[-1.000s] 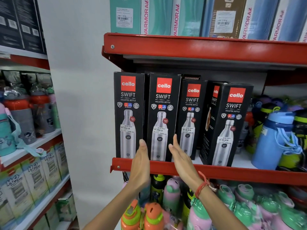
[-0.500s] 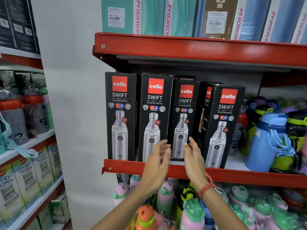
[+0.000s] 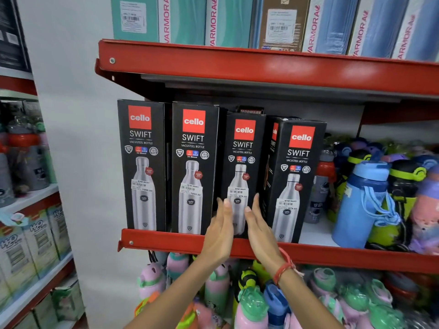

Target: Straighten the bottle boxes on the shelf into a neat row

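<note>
Several black Cello Swift bottle boxes stand on the red shelf (image 3: 166,241). The first box (image 3: 142,162) and second box (image 3: 193,167) face forward near the shelf's front edge. The third box (image 3: 242,160) sits further back. The fourth box (image 3: 297,176) is turned at an angle, its side panel showing. My left hand (image 3: 219,230) and my right hand (image 3: 257,225) are raised with flat, spread fingers on either side of the third box's lower part. The palms face each other; I cannot tell whether they touch the box.
Loose blue, green and purple bottles (image 3: 365,198) crowd the shelf right of the boxes. Teal and blue Varmora boxes (image 3: 213,20) fill the shelf above. Pastel kids' bottles (image 3: 249,302) stand below. A white wall and another shelf rack (image 3: 28,200) are on the left.
Both hands shifted right from the second box to the third box and rose slightly. The boxes stand as before.
</note>
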`<action>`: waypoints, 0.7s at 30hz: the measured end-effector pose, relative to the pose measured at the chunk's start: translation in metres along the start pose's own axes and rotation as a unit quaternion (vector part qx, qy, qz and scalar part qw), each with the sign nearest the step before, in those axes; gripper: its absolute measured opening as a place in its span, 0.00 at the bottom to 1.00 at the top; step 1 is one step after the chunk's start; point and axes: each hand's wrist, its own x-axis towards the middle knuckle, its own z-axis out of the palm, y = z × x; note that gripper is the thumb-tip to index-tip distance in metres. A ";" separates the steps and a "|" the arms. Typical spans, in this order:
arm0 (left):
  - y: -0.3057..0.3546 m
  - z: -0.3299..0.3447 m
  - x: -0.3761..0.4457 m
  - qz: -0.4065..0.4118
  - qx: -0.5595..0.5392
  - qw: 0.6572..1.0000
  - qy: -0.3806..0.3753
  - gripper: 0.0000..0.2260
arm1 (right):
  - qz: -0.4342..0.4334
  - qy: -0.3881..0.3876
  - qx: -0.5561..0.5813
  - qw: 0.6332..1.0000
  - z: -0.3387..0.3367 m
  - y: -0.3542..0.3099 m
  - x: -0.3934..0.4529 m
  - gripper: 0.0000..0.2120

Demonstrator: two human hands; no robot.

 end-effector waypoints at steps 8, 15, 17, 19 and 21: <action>0.007 -0.020 -0.032 0.017 0.035 0.998 -0.041 0.34 | -0.016 -0.006 -0.002 1.000 -0.005 -0.004 -0.028 0.26; 0.085 -0.085 -0.034 0.194 0.100 0.974 0.066 0.36 | -0.172 0.077 0.017 0.982 -0.034 -0.092 -0.026 0.28; 0.125 -0.116 -0.022 0.320 0.143 0.926 0.140 0.35 | -0.272 0.119 0.001 0.955 -0.050 -0.140 -0.021 0.29; 0.164 -0.151 -0.011 0.427 0.232 0.838 0.249 0.33 | -0.359 0.201 -0.084 0.908 -0.063 -0.184 -0.018 0.29; 0.187 -0.179 -0.005 0.469 0.336 0.739 0.348 0.33 | -0.399 0.325 -0.239 0.823 -0.073 -0.215 -0.016 0.31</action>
